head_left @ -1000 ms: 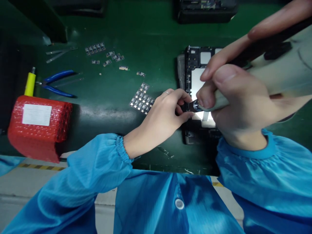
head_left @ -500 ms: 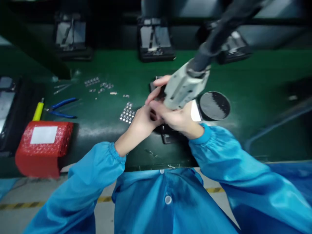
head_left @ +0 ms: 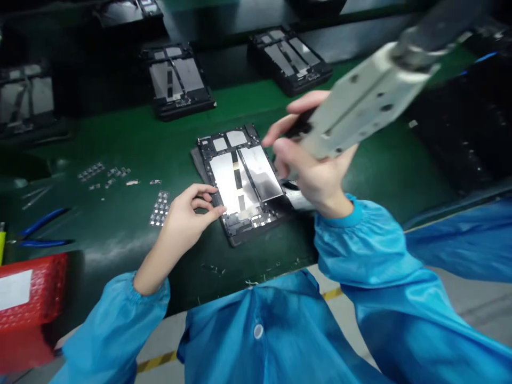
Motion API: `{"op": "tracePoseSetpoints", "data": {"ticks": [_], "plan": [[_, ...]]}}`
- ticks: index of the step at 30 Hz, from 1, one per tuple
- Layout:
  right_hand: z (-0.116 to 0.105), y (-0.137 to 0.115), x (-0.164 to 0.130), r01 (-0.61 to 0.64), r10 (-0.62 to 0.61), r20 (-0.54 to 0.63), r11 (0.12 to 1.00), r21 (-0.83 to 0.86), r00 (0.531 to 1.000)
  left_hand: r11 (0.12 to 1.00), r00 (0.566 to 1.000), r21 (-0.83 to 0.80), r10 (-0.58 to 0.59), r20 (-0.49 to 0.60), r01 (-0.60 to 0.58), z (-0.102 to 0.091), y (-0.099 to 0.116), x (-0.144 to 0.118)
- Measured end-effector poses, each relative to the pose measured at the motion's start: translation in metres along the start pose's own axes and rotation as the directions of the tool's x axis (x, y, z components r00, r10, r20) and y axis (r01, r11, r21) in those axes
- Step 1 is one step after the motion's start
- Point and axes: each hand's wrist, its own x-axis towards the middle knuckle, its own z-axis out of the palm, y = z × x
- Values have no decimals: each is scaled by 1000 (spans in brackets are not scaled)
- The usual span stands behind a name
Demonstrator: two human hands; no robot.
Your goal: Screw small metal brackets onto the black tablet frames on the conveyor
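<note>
An opened tablet (head_left: 258, 168) with bare silver battery cells and black strips lies on the bench in front of me, on top of another dark slab. At its left edge is my left hand (head_left: 188, 210), with curled fingers and thumb tip touching the frame. My right hand (head_left: 316, 165) is wrapped around a light-grey electric screwdriver (head_left: 360, 101), raised beside the tablet's right side. The tool tilts up to the right into a thick black cable. Its lower tip is hidden behind my fingers. A sheet of small metal pieces (head_left: 160, 208) lies left of my left hand.
Stacks of opened tablets (head_left: 176, 80) stand along the back. Blue-handled pliers (head_left: 46, 229), a red bubble-wrap bundle (head_left: 32, 293) and small loose parts (head_left: 118, 172) are at left. A dark stack (head_left: 472, 128) stands at right. Scraps lie near the bench's front edge.
My hands, together before, have come apart. My right hand has lifted the screwdriver up and right; my left has moved to the tablet's left edge, uncovering the tablet. The view has shifted and tilted.
</note>
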Motion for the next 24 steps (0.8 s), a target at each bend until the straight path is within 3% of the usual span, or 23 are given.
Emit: {"op": "tracePoseSetpoints", "data": {"ticks": [3,6,10,21,24], "plan": [[-43,9,-1,79,-87,-123,994,-72,989,998,998,57,-36,47,34,-4,7,4],[-59,18,-7,85,-105,-201,991,-103,974,989,990,125,-98,105,84,-10,18,10],[-57,27,-12,169,-183,-199,982,-88,963,975,982,170,-160,105,140,-14,27,12],[-58,30,-9,254,-270,-115,957,-137,956,980,990,171,-116,79,101,-11,23,5],[-57,28,-11,207,-222,-102,968,-141,970,982,993,172,-93,79,78,-10,21,7]]}}
